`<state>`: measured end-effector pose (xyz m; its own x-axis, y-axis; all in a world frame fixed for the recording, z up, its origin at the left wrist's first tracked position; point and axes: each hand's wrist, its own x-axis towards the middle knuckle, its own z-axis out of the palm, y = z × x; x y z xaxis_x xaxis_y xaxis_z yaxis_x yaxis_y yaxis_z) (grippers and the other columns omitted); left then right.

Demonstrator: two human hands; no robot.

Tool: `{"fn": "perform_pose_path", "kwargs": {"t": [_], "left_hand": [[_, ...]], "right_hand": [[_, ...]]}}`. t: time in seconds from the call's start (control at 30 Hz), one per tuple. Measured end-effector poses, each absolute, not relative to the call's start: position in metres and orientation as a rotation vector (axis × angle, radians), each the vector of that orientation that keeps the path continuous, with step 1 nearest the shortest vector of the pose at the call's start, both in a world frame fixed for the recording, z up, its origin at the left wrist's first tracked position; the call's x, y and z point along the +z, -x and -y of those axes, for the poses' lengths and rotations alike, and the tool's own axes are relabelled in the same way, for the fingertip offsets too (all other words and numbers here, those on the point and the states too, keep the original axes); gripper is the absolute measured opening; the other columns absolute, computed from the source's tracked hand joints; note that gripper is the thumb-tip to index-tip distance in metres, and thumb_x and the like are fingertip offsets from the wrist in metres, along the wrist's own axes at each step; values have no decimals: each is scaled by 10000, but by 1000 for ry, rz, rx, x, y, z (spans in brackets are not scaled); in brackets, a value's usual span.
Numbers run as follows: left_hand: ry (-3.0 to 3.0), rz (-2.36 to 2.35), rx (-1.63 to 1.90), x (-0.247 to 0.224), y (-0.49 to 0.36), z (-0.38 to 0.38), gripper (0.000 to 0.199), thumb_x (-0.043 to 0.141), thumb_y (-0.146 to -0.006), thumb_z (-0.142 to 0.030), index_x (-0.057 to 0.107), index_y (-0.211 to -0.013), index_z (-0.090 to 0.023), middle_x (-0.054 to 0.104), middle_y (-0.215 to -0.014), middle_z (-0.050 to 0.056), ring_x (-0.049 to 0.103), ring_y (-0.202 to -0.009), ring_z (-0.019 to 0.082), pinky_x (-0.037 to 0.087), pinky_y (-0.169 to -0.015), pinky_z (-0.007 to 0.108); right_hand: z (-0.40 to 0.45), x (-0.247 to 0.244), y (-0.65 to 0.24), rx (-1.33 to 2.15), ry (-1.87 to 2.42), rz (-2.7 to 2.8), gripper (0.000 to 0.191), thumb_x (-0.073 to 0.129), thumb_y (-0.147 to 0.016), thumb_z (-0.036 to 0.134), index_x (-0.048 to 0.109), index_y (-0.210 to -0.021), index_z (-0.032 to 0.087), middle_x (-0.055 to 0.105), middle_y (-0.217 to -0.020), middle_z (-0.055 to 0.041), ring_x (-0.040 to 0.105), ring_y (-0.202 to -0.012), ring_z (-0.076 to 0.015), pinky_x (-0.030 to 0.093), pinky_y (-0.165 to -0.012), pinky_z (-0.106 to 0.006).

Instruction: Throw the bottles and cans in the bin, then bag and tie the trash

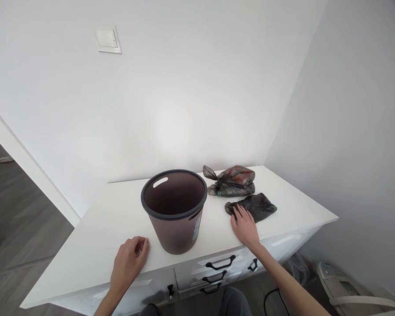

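Note:
A brown-purple bin (pixel 176 232) with a dark rim stands upright on the white cabinet top. Its visible inside holds no bag. My right hand (pixel 245 226) lies with fingers spread on a flattened black plastic bag (pixel 260 207), to the right of the bin. Behind that bag rests a knotted, filled dark bag (pixel 235 181), with reddish and green contents showing through. My left hand (pixel 129 259) rests at the front of the cabinet top, left of the bin and apart from it; its fingers are curled together, with nothing visible in them.
The white cabinet top (pixel 118 219) has drawers with black handles (pixel 220 262) below its front edge. Behind is a white wall with a switch (pixel 108 38). A beige appliance (pixel 345 287) and a clear plastic bag (pixel 296 268) are down at the right.

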<state>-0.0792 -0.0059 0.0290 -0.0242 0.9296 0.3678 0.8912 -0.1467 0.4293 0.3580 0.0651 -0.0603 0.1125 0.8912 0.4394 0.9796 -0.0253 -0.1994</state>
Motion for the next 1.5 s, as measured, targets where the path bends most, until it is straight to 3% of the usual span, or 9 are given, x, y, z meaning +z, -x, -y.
{"fn": "perform_pose_path", "kwargs": {"t": [1.5], "left_hand": [[-2133,-1992,867,29,79,9,382,447,-984,-527,587,-773,-241,649,-718,14,594,-720,222,439,-735,351]], "right_hand": [[-65,-65,-360,-281,1874,1794,510,373,-1012,285,625,-1408,87,573,-1504,-171,483,-1432,-287,299,-1217,-451]]}}
